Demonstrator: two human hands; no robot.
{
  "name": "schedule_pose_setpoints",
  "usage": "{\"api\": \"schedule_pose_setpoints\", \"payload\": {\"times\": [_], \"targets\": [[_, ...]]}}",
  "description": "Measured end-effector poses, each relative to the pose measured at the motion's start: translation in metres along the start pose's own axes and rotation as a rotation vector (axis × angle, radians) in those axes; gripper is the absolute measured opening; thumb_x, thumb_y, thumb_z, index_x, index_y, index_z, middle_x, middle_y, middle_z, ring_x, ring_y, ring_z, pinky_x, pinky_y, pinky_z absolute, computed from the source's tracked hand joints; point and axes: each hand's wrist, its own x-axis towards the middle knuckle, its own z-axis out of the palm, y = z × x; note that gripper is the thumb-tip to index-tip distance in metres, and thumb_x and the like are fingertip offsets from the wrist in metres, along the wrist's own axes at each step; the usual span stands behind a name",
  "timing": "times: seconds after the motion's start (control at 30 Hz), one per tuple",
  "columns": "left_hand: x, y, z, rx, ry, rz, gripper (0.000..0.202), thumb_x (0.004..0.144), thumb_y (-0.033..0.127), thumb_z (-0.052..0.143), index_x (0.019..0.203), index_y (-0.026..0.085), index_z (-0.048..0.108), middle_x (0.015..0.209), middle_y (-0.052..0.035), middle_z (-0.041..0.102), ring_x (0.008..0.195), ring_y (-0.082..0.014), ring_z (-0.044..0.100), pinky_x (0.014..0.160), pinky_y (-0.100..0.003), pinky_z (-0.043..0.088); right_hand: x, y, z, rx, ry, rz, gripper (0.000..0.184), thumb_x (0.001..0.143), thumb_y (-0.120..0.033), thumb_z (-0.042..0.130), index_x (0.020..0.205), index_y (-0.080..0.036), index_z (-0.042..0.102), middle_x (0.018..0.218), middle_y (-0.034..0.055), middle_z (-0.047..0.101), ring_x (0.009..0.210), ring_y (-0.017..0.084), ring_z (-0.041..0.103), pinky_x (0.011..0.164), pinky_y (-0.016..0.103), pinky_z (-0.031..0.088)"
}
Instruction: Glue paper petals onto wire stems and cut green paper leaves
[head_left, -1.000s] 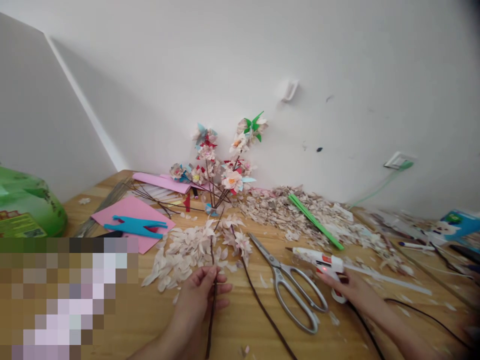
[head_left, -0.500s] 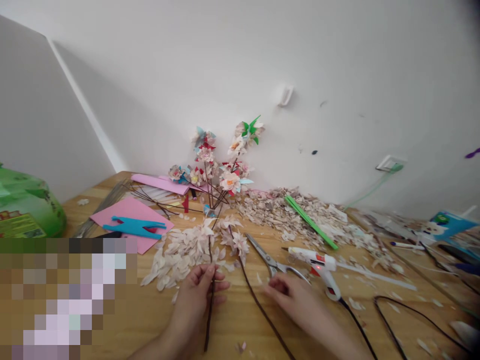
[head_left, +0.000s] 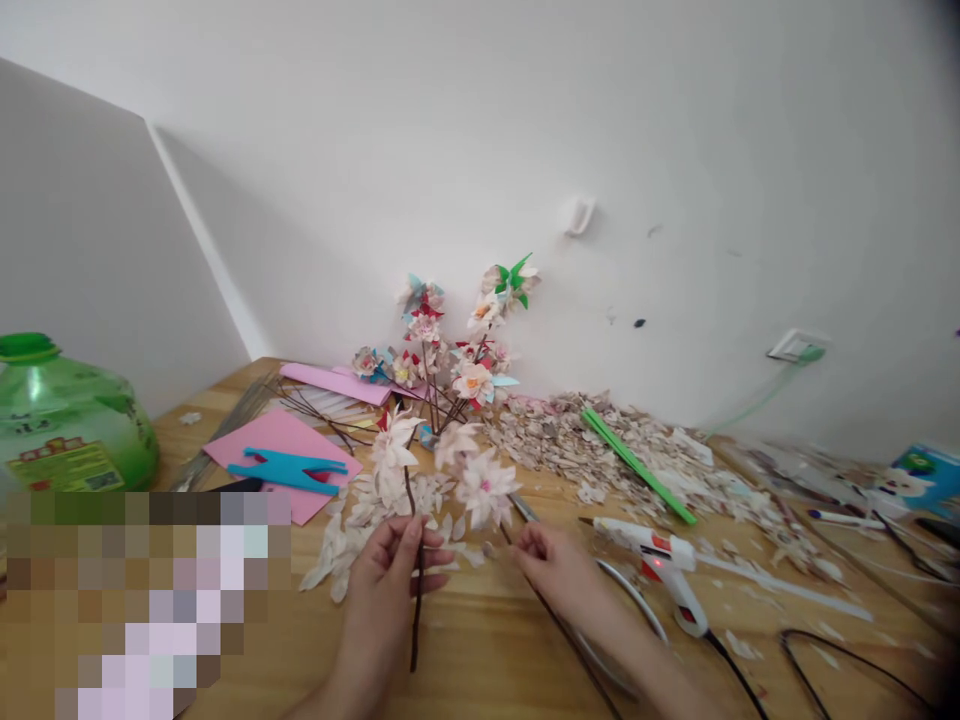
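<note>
My left hand [head_left: 386,570] pinches a thin dark brown stem between thumb and forefinger, its other fingers spread behind. At the top of that stem sits a pale handmade flower [head_left: 394,446]. My right hand [head_left: 551,568] is closed on a second dark stem [head_left: 579,655] just below its bloom. This second flower branch carries white, pointed petals with a pink centre [head_left: 486,488]. Loose pale petals [head_left: 330,550] lie behind my left hand. Scissors [head_left: 641,600] are partly hidden under my right hand and forearm.
A glue gun [head_left: 660,555] with a glowing red light lies right of my right hand. Finished flowers [head_left: 472,382] stand near the wall. Dried petals [head_left: 540,440], green strips [head_left: 637,465], pink paper [head_left: 300,505], blue strips [head_left: 289,470] and a green bottle [head_left: 75,420] surround the work area.
My right hand has come onto the second stem and closed on it, lifting its flower upright. The left-hand flower has turned and stands clearer of the petals. The camera view has shifted slightly.
</note>
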Motion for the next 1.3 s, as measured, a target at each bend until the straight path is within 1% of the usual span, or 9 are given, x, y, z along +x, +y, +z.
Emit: {"api": "schedule_pose_setpoints", "payload": {"times": [0.13,0.27,0.47,0.6,0.7,0.8,0.9,1.03,1.3], "targets": [[0.001,0.006,-0.002,-0.029,0.028,0.065,0.034,0.057,0.046,0.067,0.069,0.016,0.056,0.063,0.0013,0.062,0.058,-0.0141,0.062,0.052,-0.024,0.05,0.018,-0.011,-0.014,0.116,0.105,-0.063,0.019,0.075,-0.034,0.047,0.063,-0.019,0.049,0.048,-0.0043,0.049,0.044,0.012,0.046,0.045,0.022,0.033],[0.001,0.002,-0.002,-0.013,0.02,0.07,0.035,0.059,0.048,0.065,0.069,0.016,0.056,0.062,0.001,0.062,0.057,-0.0136,0.062,0.05,-0.023,0.049,0.053,-0.042,-0.026,0.227,0.237,-0.16,0.022,0.078,-0.039,0.044,0.068,-0.021,0.047,0.049,-0.0059,0.05,0.043,0.011,0.049,0.047,0.022,0.038],[0.001,-0.002,-0.002,-0.007,0.015,0.073,0.035,0.059,0.048,0.065,0.069,0.016,0.055,0.064,0.0019,0.061,0.058,-0.0133,0.062,0.05,-0.022,0.048,0.125,-0.1,-0.032,0.277,0.443,-0.22,0.016,0.081,-0.034,0.043,0.076,-0.02,0.049,0.063,-0.0018,0.062,0.045,0.012,0.055,0.047,0.022,0.041],[0.003,0.0,-0.002,-0.02,0.029,0.072,0.039,0.055,0.051,0.067,0.07,0.016,0.056,0.063,0.0016,0.061,0.057,-0.0135,0.061,0.05,-0.023,0.048,0.16,-0.121,-0.025,0.235,0.492,-0.185,0.013,0.082,-0.027,0.045,0.08,-0.018,0.054,0.063,-0.0009,0.064,0.044,0.011,0.056,0.05,0.023,0.043],[0.004,-0.002,-0.003,-0.028,0.028,0.074,0.038,0.056,0.05,0.066,0.069,0.016,0.056,0.064,0.0012,0.061,0.058,-0.0134,0.061,0.051,-0.023,0.049,0.176,-0.126,-0.017,0.194,0.5,-0.132,0.015,0.084,-0.026,0.046,0.085,-0.015,0.057,0.068,0.0009,0.064,0.05,0.011,0.058,0.055,0.025,0.045],[0.005,-0.006,-0.003,-0.035,0.02,0.073,0.034,0.06,0.048,0.065,0.071,0.016,0.056,0.065,0.0014,0.061,0.058,-0.0122,0.06,0.05,-0.021,0.048,0.186,-0.126,-0.011,0.156,0.507,-0.083,0.022,0.086,-0.032,0.047,0.091,-0.013,0.057,0.081,0.0029,0.064,0.065,0.012,0.06,0.064,0.029,0.047],[0.005,-0.008,-0.003,-0.044,0.023,0.071,0.031,0.063,0.046,0.064,0.073,0.016,0.056,0.065,0.0017,0.061,0.057,-0.0112,0.06,0.049,-0.019,0.046,0.193,-0.124,-0.007,0.122,0.497,-0.038,0.025,0.086,-0.035,0.047,0.096,-0.013,0.056,0.09,0.0039,0.062,0.075,0.014,0.059,0.069,0.033,0.048],[0.005,-0.008,-0.003,-0.046,0.008,0.063,0.032,0.062,0.046,0.064,0.073,0.016,0.057,0.065,0.0012,0.061,0.058,-0.012,0.06,0.049,-0.02,0.046,0.198,-0.124,-0.002,0.079,0.46,0.018,0.025,0.086,-0.034,0.047,0.098,-0.014,0.056,0.095,0.0047,0.061,0.079,0.014,0.059,0.071,0.034,0.049],[0.005,-0.006,-0.003,-0.048,0.028,0.073,0.034,0.06,0.048,0.065,0.072,0.016,0.058,0.065,0.0003,0.062,0.058,-0.0129,0.06,0.049,-0.022,0.047,0.202,-0.123,0.004,-0.006,0.34,0.126,0.023,0.086,-0.031,0.048,0.101,-0.015,0.055,0.1,0.0056,0.059,0.083,0.015,0.058,0.073,0.035,0.049]]}}
